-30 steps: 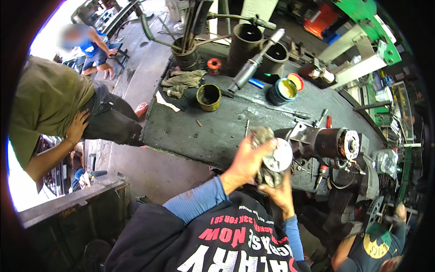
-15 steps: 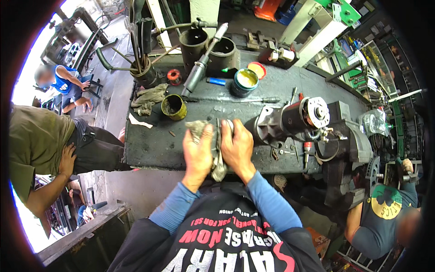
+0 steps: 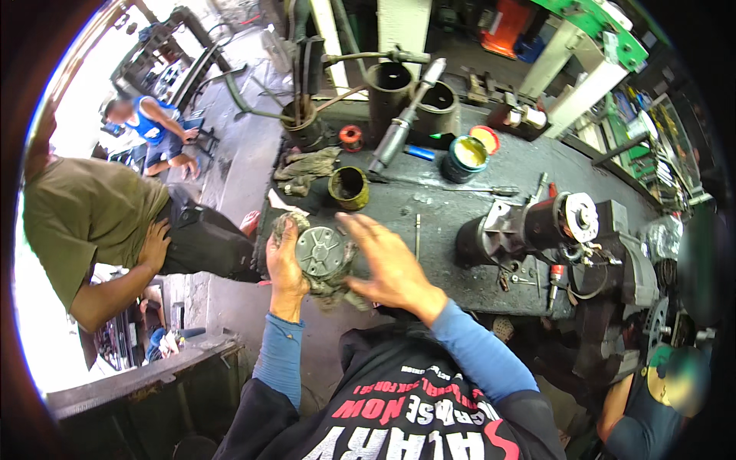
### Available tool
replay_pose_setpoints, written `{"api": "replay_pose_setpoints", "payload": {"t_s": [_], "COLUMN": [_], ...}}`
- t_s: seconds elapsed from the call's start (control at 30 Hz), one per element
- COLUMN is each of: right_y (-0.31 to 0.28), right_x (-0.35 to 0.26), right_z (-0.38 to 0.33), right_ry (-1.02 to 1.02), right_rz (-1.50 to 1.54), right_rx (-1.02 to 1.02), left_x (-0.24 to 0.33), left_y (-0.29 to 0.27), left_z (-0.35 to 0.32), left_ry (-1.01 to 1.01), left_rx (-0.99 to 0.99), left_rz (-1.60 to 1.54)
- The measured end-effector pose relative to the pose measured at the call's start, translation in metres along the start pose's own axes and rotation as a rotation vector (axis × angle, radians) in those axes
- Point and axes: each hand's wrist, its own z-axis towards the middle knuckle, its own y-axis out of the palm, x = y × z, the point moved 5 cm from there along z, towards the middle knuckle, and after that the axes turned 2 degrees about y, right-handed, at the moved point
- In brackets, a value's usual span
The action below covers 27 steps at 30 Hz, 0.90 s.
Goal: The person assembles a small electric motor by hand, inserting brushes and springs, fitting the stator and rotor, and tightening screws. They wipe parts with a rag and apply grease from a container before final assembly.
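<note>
My left hand (image 3: 286,264) is closed around a round grey metal end cover (image 3: 322,252) with a ribbed face, backed by a dirty rag (image 3: 331,293). The cover is held over the bench's near left edge, its ribbed face turned up. Beside it, my right hand (image 3: 395,268) has its fingers stretched out and the thumb apart; whether its fingertips touch the cover or rag I cannot tell. A starter-motor-like assembly (image 3: 529,226) lies on the bench to the right. Just right of my right hand's fingers is a thin metal rod (image 3: 418,234).
On the dark bench (image 3: 452,287) stand a yellow-rimmed can (image 3: 349,188), an open grease tub (image 3: 466,157) and a grease gun (image 3: 402,126). Another rag (image 3: 308,169) lies at the left. One person (image 3: 100,230) stands close by at left; another (image 3: 659,399) is at lower right.
Both hands have moved left with the rag. The cover, mostly hidden before, now shows its face. My right hand has opened out from its grip. The whole view has shifted.
</note>
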Motion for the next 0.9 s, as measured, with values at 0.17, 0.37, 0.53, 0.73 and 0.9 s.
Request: {"api": "replay_pose_setpoints", "payload": {"t_s": [0.17,0.37,0.53,0.73,0.9], "right_y": [0.024,-0.021,-0.057,-0.060,-0.075], "right_x": [0.010,0.051,0.066,0.071,0.081], "right_z": [0.009,-0.046,-0.139,-0.173,-0.192], "right_ry": [-0.033,0.286,0.541,0.559,0.585], "right_rz": [-0.006,0.046,0.033,0.150,0.981], "right_rx": [0.075,0.258,0.127,0.168,0.086], "left_x": [0.010,0.004,-0.003,-0.044,-0.098], "left_y": [0.027,0.068,0.056,0.162,0.176], "left_z": [0.004,0.016,-0.015,-0.135,-0.135], "left_ry": [0.042,0.627,0.458,0.193,-0.319], "left_rx": [-0.210,-0.602,-0.598,-1.330,-1.200], "left_rz": [0.147,1.374,1.729,1.199,0.973]}}
